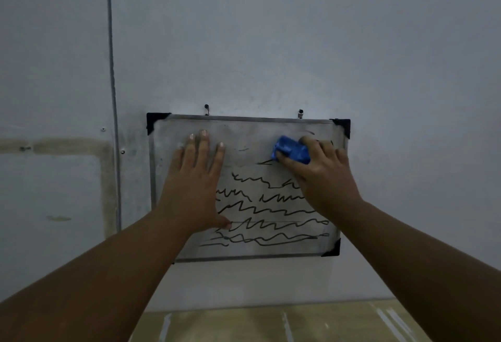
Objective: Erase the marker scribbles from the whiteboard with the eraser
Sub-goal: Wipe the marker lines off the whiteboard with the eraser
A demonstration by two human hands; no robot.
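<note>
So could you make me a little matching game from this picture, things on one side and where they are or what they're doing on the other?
Things:
1. left hand
2. right hand
3. eraser
4. scribbles

States:
A. blue, held against the upper right of the board
B. black wavy lines across the lower part of the board
C. flat and open on the whiteboard, fingers spread
D. gripping the blue thing

Pairs: 1-C, 2-D, 3-A, 4-B

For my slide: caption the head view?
Right hand wipes eraser across scribbled whiteboard; left hand steadies it.
</note>
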